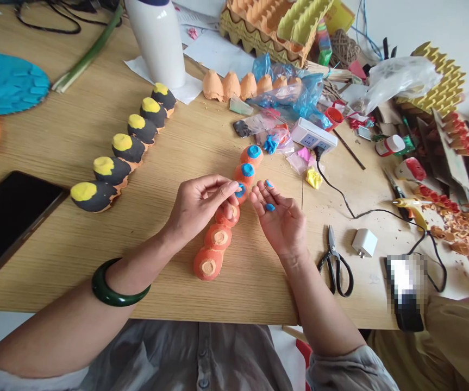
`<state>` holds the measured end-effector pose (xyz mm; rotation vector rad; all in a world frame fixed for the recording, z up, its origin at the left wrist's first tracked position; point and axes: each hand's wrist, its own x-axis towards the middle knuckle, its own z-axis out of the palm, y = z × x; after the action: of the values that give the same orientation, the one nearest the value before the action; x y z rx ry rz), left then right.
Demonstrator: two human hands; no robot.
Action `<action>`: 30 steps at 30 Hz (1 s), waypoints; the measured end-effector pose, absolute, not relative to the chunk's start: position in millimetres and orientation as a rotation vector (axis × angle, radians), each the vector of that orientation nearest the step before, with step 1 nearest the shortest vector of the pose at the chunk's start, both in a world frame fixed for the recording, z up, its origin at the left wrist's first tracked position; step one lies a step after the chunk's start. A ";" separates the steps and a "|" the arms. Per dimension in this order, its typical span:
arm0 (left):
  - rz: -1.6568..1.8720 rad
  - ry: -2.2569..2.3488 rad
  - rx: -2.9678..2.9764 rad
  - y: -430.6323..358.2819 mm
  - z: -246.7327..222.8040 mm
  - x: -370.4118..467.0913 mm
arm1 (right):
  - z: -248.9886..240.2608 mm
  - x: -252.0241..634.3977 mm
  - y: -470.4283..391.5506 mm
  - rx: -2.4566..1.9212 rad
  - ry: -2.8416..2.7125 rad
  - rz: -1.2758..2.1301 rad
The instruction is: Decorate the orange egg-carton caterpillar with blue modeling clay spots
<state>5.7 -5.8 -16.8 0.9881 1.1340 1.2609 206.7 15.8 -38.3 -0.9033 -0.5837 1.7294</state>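
An orange-painted strip of egg-carton cups runs away from me on the table. Blue clay caps cover the tops of its far cups, while the near two show bare, pale tops. My left hand, below a dark green bangle, is closed in a pinch over the third cup from the far end. Whatever lies between its fingertips is hidden. Beside the strip, my right hand is open, palm up. A small blue clay lump rests on its fingers, with another blue bit at a fingertip.
A black-and-yellow cup strip and a phone lie left. Scissors, a white charger and a power strip with its cable lie right. A white bottle stands behind. A person's sleeve shows at right.
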 end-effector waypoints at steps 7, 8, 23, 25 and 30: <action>1.230 1.141 0.979 -7.7 -9.4 8.5 | -40.8 204.3 13.3 -0.834 -0.771 1.681; 1.229 1.140 0.981 -7.8 -9.3 8.5 | -40.8 203.5 12.5 -0.852 -0.792 1.673; 1.233 1.155 1.041 -9.1 -10.8 8.8 | -22.9 200.1 13.9 -1.181 -0.801 1.630; 1.239 1.154 1.043 -9.2 -11.3 8.6 | -23.2 201.0 14.7 -1.185 -0.777 1.642; 1.269 1.157 1.060 -9.2 -13.1 8.7 | -25.6 201.3 14.0 -1.140 -0.741 1.708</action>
<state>8.7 -9.2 -13.1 1.0597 1.1572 1.2693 201.3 14.0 -25.6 -1.1400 -0.7410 1.7084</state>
